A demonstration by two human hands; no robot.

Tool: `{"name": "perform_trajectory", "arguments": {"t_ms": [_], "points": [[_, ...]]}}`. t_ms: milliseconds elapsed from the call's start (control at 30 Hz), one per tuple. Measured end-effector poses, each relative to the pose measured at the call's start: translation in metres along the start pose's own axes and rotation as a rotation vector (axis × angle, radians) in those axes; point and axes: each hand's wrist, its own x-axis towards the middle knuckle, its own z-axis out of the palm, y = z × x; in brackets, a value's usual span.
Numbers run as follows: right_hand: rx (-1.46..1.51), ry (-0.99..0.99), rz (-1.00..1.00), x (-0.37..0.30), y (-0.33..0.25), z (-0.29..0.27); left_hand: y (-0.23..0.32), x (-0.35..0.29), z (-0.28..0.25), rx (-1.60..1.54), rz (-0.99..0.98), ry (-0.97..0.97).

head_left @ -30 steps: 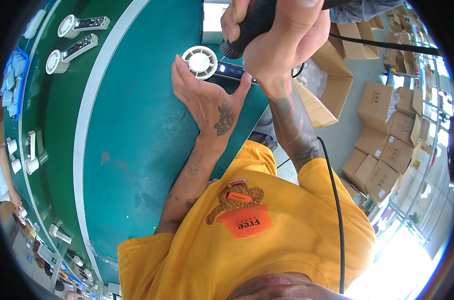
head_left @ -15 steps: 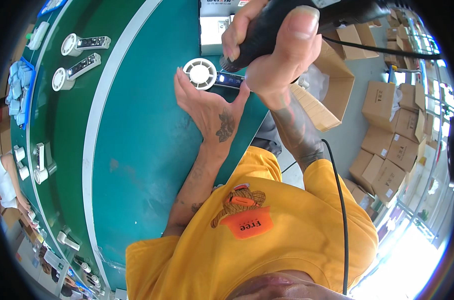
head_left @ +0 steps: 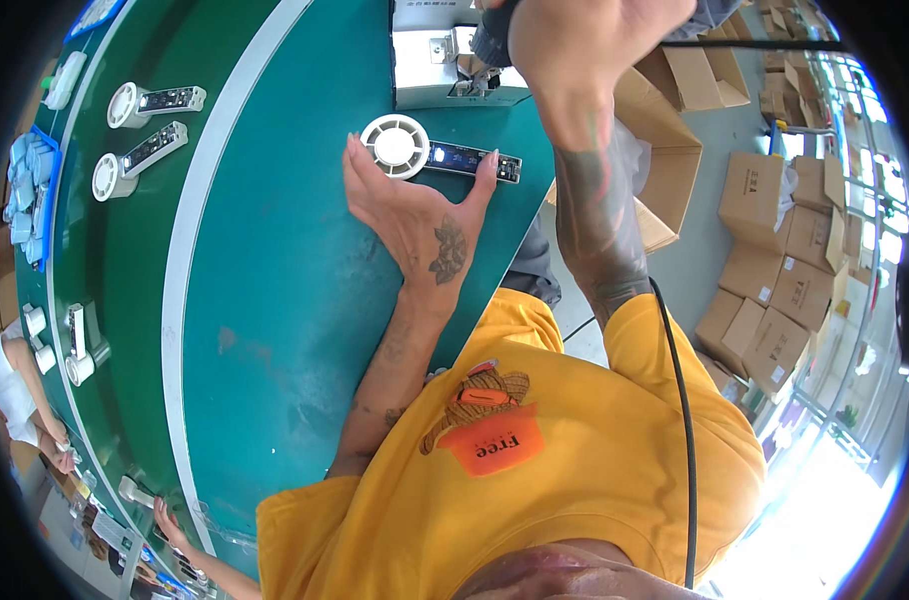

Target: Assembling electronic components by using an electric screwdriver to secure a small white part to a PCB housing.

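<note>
On the green table, my left hand holds a device with a round white vented head and a slim arm carrying a circuit board. Its fingers curl against the head while the thumb presses near the arm's far end. Farther up, my right hand grips a black corded power tool, probably an electric screwdriver. The picture's top edge cuts off part of that hand and tool. The tool's front end is at a grey-white metal box with a small mechanism, perhaps a screw feeder; whether they touch is hidden.
Left of the pale rail runs a green belt carrying several similar devices. A blue tray holds pale blue parts. Another person's hand reaches over the belt. Open cardboard boxes stand at right; a black cable crosses my sleeve.
My right hand has lifted the black tool off the device and moved it up to the metal box. The left hand stays on the device. Another person's arm has appeared at lower left.
</note>
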Motion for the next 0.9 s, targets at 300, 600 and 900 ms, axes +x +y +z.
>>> {"name": "perform_trajectory", "arguments": {"t_ms": [300, 600, 900], "points": [[0.143, -0.073, 0.418, -0.039, -0.039, 0.014, -0.003, 0.001, 0.003, -0.054, -0.006, 0.006], [0.132, 0.021, 0.438, -0.048, -0.028, 0.006, -0.002, 0.003, 0.011, -0.054, 0.114, 0.082], [0.232, -0.059, 0.394, -0.069, -0.014, -0.015, -0.002, 0.003, 0.018, -0.008, 0.133, 0.091]]}}
